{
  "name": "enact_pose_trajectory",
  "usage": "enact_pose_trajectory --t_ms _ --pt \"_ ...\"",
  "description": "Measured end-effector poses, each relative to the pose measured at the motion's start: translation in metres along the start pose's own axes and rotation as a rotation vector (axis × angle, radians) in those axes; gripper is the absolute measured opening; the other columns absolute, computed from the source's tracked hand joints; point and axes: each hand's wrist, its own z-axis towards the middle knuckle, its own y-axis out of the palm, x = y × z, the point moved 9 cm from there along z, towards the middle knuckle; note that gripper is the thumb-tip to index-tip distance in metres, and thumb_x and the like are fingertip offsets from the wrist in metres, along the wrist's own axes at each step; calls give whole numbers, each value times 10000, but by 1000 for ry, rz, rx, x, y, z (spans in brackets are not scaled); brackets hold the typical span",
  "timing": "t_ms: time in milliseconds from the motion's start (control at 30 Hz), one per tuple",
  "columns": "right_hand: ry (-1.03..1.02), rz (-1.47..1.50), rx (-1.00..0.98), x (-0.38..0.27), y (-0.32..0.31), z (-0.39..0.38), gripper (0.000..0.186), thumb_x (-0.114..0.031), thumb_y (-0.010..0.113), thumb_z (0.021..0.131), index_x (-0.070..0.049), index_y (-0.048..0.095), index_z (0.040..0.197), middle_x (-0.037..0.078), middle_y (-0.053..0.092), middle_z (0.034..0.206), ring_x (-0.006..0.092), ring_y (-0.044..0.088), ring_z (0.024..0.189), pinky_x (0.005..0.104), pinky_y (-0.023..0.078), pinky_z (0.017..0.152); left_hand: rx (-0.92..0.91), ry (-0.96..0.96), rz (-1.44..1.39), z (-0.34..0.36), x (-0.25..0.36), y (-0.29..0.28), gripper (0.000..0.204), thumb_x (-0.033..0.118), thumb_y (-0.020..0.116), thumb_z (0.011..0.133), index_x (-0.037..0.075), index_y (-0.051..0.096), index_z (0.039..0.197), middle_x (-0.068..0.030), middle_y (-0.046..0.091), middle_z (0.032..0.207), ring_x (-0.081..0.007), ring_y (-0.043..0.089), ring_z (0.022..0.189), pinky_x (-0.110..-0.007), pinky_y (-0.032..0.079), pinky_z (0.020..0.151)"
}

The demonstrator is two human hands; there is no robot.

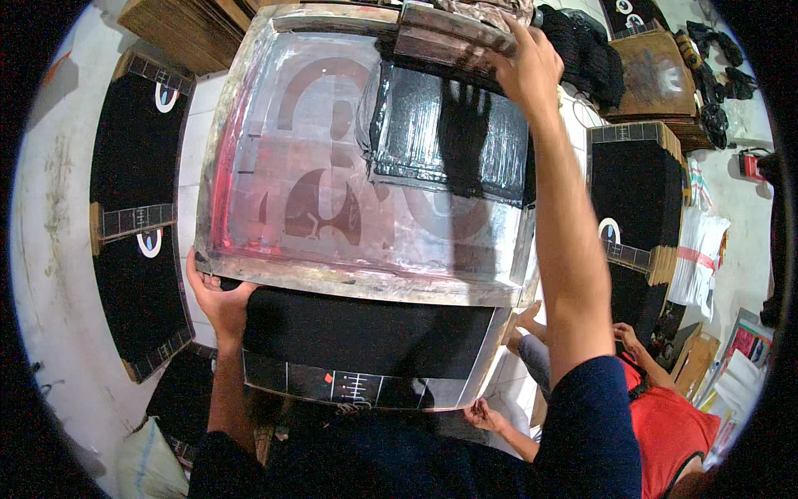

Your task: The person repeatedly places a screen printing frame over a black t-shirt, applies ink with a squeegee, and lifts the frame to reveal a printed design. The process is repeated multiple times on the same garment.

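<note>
A screen-printing frame (224, 270) with a translucent grey, pink-stained mesh and curved stencil shapes fills the middle. My left hand (218, 301) grips its lower left corner, fingers curled round the edge. My right hand (530, 71) is closed on a wooden squeegee (436, 41) at the frame's top right. Below the squeegee lies a broad patch of glossy black ink (416, 116) on the mesh, crossed by the shadow of my arm. Under and in front of the frame shows a black board (366, 328) with a strip of pale markings along its near edge.
Stacked black boards (133, 291) stand left, more (628, 175) right. Brown boards (187, 25), black cloth (573, 58) and white sheets (694, 270) surround the frame. A co-worker in red (673, 420) is lower right; one hand (484, 416) is at the black board's corner, another (628, 337) farther right.
</note>
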Motion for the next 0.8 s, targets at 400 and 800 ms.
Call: enact_pose_trajectory --t_ms 400,800 --pt "26 55 190 -142 -278 -117 405 -306 664 917 -26 721 1204 171 703 1150 378 644 1087 460 474 986 148 310 -274 28 179 -78 1163 -12 904 705 67 181 1612 -217 491 1443 -316 514 1321 -457 439 1120" --pt "168 264 31 -60 -290 70 338 -264 625 996 -22 710 1215 137 734 1050 192 665 947 317 503 863 -125 -20 646 37 -38 28 829 398 836 853 -63 477 1440 -292 543 1376 -442 541 1260 -477 438 1076"
